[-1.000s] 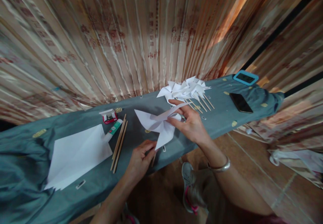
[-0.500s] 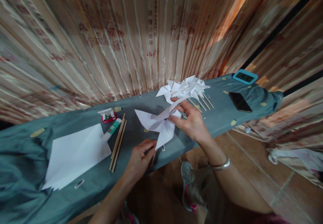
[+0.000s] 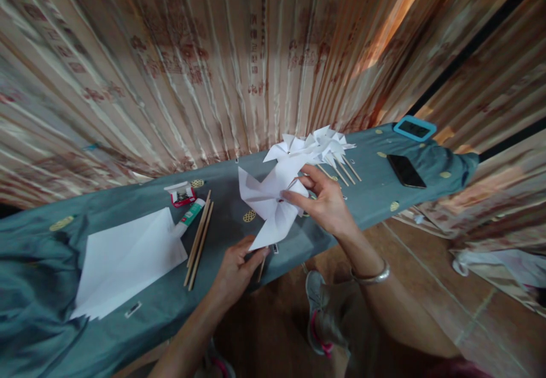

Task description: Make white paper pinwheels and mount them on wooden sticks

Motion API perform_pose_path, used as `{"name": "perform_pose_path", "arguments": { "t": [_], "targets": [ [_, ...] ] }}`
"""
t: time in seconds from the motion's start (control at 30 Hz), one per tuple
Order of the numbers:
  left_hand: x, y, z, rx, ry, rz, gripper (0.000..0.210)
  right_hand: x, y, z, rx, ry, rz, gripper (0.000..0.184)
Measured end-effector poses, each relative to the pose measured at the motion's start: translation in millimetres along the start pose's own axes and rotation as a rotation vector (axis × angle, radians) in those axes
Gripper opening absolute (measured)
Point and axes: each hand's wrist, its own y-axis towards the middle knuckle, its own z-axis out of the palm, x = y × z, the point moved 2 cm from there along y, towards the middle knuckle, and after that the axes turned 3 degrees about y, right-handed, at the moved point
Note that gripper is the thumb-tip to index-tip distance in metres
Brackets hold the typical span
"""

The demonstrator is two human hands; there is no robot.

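Note:
A white paper pinwheel point(image 3: 267, 193) is held up over the cloth-covered table, its blades facing me. My right hand point(image 3: 326, 202), with a silver bangle at the wrist, pinches it near the centre between thumb and fingers. Below the blades, my left hand point(image 3: 241, 267) is closed around the pinwheel's wooden stick point(image 3: 261, 269), whose lower end pokes out beneath the fingers. The upper part of the stick is hidden behind the paper. Just beyond my right hand lie several finished-looking white pinwheels point(image 3: 315, 148) on sticks, overlapping one another.
On the left lie a stack of white paper point(image 3: 132, 258), a glue stick point(image 3: 190, 216), wooden sticks point(image 3: 199, 244) and an open red-and-white box point(image 3: 182, 195). A black phone point(image 3: 406, 171) and a blue-framed device point(image 3: 414, 128) rest at the right. A curtain point(image 3: 213, 71) hangs behind the table point(image 3: 367, 210).
The held pinwheel has turned, its blades now at a different angle and spread more toward me. Both hands keep their grip in nearly the same places.

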Motion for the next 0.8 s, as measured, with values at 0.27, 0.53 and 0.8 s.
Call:
{"name": "perform_pose_path", "arguments": {
  "t": [0.27, 0.53, 0.8],
  "targets": [
    [8.1, 1.9, -4.4, -0.08, -0.016, -0.052, 0.024, -3.1, 2.6, -4.3, -0.01, 0.226, 0.092, 0.053],
    [2.3, 2.5, -11.4, -0.167, 0.025, -0.013, 0.022, -9.3, 3.6, 1.6, -0.027, 0.348, 0.161, 0.048],
    [5.2, 2.8, -12.4, -0.213, -0.014, -0.008, 0.023, -6.4, -0.1, 14.4, 0.024, 0.433, 0.287, 0.047]
  ]
}}
